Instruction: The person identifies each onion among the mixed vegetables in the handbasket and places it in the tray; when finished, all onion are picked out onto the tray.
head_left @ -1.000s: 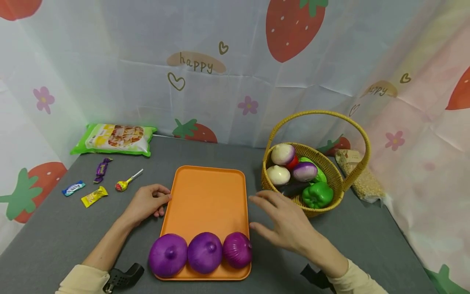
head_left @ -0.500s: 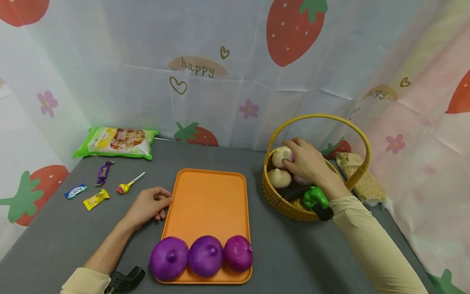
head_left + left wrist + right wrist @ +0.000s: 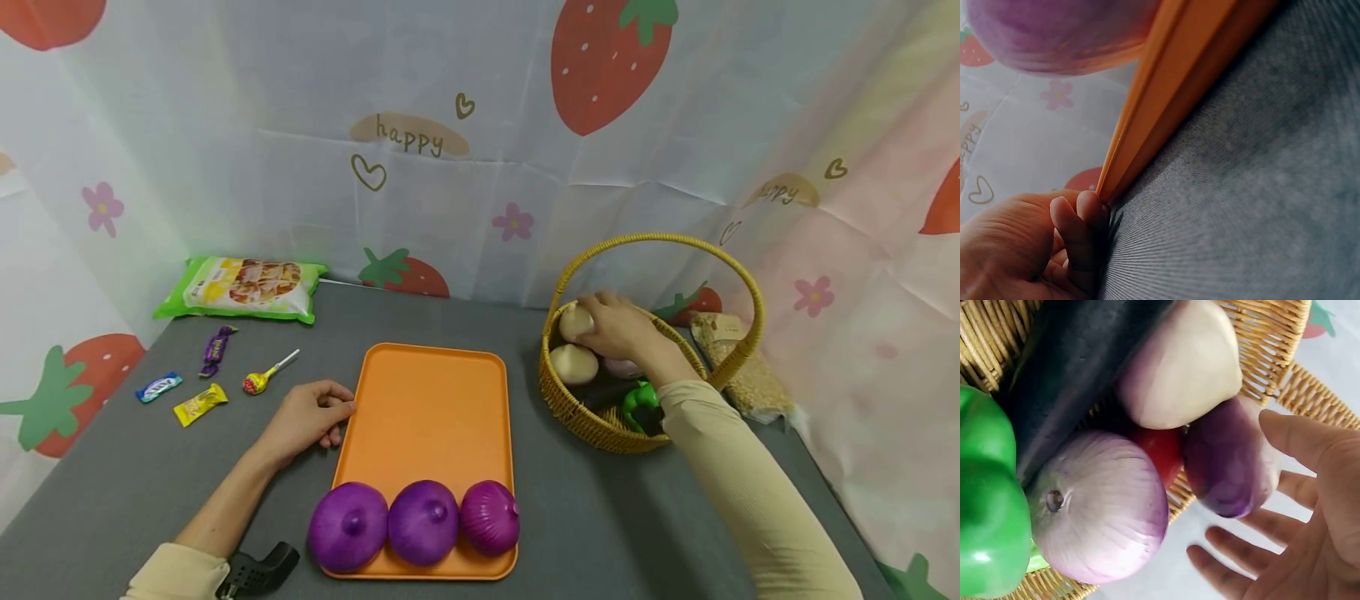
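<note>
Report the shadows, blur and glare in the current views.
Head: a dark shadow falls on the gray table beside the right sleeve; left wrist: the purple onion at the top looks blurred; right wrist: a small white glint shows on the green bell pepper.

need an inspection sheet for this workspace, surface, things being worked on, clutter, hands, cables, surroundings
Surface: grey table.
Tray: orange tray with three purple bulbs in a row at its near end.
Basket: wicker basket holding three pale bulbs, an eggplant and a green pepper, among others.
Clutter: three wrapped sweets, lollipop and snack bag to the left; grain bag beside the basket.
Left hand: at the tray's left edge; whether it grips is unclear.
Right hand: fingers spread about the rear bulb; firm contact unclear.
Cables: nothing seen.
Surroundings: strawberry-print curtain.
</note>
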Action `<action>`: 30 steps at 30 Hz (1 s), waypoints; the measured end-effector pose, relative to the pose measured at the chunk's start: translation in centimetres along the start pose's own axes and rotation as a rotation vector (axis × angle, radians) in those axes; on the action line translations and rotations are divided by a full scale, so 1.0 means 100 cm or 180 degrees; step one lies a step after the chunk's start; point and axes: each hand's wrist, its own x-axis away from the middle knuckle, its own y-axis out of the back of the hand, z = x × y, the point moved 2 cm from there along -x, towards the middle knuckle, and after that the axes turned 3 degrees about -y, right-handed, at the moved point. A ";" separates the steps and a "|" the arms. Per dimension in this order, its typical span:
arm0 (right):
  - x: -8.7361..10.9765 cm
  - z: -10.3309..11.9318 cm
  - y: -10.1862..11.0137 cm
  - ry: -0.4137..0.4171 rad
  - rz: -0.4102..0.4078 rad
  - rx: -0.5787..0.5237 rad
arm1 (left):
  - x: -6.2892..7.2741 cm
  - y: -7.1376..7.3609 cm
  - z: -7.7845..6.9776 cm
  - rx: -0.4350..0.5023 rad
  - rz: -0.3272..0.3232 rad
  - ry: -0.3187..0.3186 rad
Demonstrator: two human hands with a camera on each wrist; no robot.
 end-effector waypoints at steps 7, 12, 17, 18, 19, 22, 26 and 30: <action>-0.001 -0.001 -0.002 -0.0102 -0.0083 -0.0059 | 0.000 0.000 0.000 -0.0007 -0.0011 0.0003; 0.003 -0.001 -0.001 -0.0268 -0.0148 0.0106 | 0.000 0.000 0.000 -0.0010 -0.0011 0.0013; 0.012 -0.003 0.002 -0.0258 -0.0269 0.0166 | 0.000 -0.001 0.001 0.0003 -0.0008 0.0024; 0.014 -0.004 0.003 -0.0257 -0.0310 0.0147 | 0.000 -0.001 0.001 0.0003 -0.0006 0.0025; 0.017 -0.004 0.004 -0.0257 -0.0348 0.0121 | 0.000 -0.002 0.000 0.0001 -0.0003 0.0025; 0.027 0.000 0.007 -0.0227 -0.0443 0.0032 | 0.000 -0.002 0.000 0.0000 0.0006 0.0010; 0.040 0.018 0.011 -0.0002 -0.0615 -0.0024 | 0.000 -0.001 -0.001 -0.0012 0.0012 -0.0009; 0.049 0.049 0.010 0.0387 -0.0758 -0.0087 | 0.000 -0.001 0.001 -0.0028 0.0016 -0.0016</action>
